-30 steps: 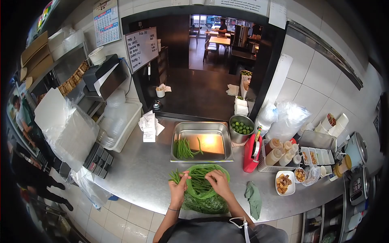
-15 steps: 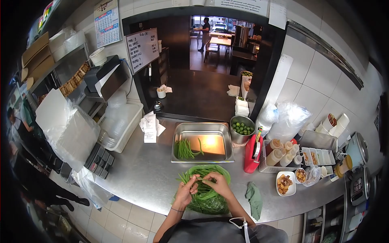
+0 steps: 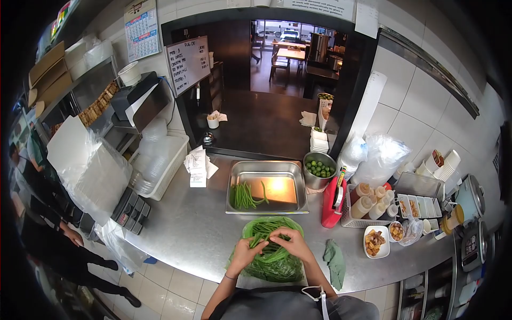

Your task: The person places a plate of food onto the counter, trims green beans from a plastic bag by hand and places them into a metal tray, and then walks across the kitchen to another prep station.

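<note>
Over a green plastic bag [image 3: 274, 269] filled with green beans [image 3: 280, 221], both of my hands work close together. My left hand [image 3: 247, 254] pinches green beans between thumb and fingers. Beside it, my right hand [image 3: 292, 244] is closed with its fingertips pinched at the same green beans; the exact grip is partly hidden. Just beyond the bag sits a shallow steel pan [image 3: 285, 208], with a bunch of green beans [image 3: 245, 197] lying in its left part.
A green cloth [image 3: 334, 264] lies right of the bag. Behind it stand a red bottle-like container [image 3: 329, 208], a pot of green citrus fruits [image 3: 319, 169] and a basket of sauce bottles [image 3: 362, 205]. Receipts [image 3: 198, 173] lie left of the pan. A person [image 3: 64, 250] stands at far left.
My left hand has turned and come down slightly, and my fingertips are closer together. At far left, a person has stepped further into view; the person in the dining room has moved left, mostly hidden.
</note>
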{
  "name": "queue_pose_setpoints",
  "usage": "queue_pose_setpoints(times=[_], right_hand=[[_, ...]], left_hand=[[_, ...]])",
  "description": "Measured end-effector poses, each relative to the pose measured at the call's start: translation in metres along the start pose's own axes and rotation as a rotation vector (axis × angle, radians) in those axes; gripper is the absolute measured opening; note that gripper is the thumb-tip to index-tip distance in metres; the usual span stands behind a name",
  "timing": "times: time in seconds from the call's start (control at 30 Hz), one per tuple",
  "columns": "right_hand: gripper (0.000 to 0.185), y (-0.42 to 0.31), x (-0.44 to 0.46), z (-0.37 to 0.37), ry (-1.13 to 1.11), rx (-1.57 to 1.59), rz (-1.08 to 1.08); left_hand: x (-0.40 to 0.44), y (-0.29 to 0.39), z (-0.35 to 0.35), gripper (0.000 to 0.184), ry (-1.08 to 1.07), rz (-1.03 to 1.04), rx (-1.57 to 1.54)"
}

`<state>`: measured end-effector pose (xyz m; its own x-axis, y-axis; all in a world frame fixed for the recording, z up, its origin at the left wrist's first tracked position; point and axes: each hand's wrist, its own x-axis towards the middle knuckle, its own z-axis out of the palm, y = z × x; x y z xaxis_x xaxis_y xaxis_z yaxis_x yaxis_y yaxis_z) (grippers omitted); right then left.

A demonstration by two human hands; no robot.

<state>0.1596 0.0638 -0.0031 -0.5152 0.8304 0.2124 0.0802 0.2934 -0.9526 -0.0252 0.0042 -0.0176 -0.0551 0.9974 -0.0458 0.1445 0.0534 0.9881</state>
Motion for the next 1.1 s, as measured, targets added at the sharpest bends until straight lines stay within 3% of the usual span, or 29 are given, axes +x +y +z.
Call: queue_pose_setpoints(times=[0.1,0.17,0.43,0.5,0.57,0.6,0.7,0.8,0.83,0.87,0.9,0.93,0.97,1.0,1.03,1.07,1.1], right_hand=[[0.012,0.003,-0.001,-0.002,-0.019,-0.014,0.002],[0.013,0.007,-0.001,-0.004,-0.034,-0.024,0.034],[0.015,0.007,-0.002,-0.003,0.076,-0.178,-0.017],[0.013,0.011,-0.003,-0.007,-0.042,0.064,0.113],[0.011,0.007,-0.005,-0.011,-0.101,0.245,0.187],[0.01,0.004,-0.006,-0.012,-0.159,0.427,0.262],[0.006,0.003,-0.006,-0.007,-0.188,0.676,0.213],[0.011,0.005,-0.001,-0.004,-0.036,0.624,0.223],[0.011,0.013,0.001,-0.004,-0.035,0.625,0.223],[0.012,0.026,0.005,-0.005,-0.012,0.278,0.193],[0.014,0.033,0.008,-0.005,0.009,-0.068,0.159],[0.014,0.039,0.009,-0.004,0.005,-0.068,0.157],[0.016,0.045,0.009,-0.004,-0.02,-0.335,0.118],[0.018,0.044,0.01,-0.002,-0.046,-0.602,0.075],[0.018,0.043,0.011,0.002,-0.053,-0.601,0.072],[0.02,0.043,0.011,0.009,0.07,-0.731,0.007],[0.021,0.042,0.009,0.013,0.197,-0.86,-0.057]], left_hand=[[-0.003,0.009,-0.003,0.026,-0.041,-0.001,0.19],[-0.004,0.013,-0.003,0.028,-0.007,0.123,0.326],[-0.006,0.02,-0.006,0.028,0.02,0.144,0.326],[-0.005,0.018,-0.009,0.027,-0.003,0.102,0.296],[-0.004,0.013,-0.013,0.023,-0.189,-0.021,-0.022],[-0.004,0.014,-0.013,0.023,-0.189,-0.021,-0.021],[-0.006,0.019,-0.01,0.017,-0.323,-0.08,-0.185],[-0.006,0.02,-0.01,0.018,-0.357,-0.154,-0.329],[-0.005,0.016,-0.012,0.019,-0.368,-0.238,-0.555],[-0.003,0.012,-0.013,0.02,-0.375,-0.322,-0.78],[-0.001,0.004,-0.013,0.02,-0.373,-0.322,-0.779],[0.001,-0.003,-0.013,0.02,-0.354,-0.332,-0.972],[0.003,-0.009,-0.013,0.02,-0.331,-0.336,-1.167],[0.003,-0.005,-0.012,0.02,-0.324,-0.33,-1.169],[0.002,-0.001,-0.01,0.021,-0.183,-0.384,-1.121],[0.001,0.004,-0.007,0.022,-0.044,-0.44,-1.07],[0.0,0.011,-0.004,0.022,-0.041,-0.443,-1.073]])
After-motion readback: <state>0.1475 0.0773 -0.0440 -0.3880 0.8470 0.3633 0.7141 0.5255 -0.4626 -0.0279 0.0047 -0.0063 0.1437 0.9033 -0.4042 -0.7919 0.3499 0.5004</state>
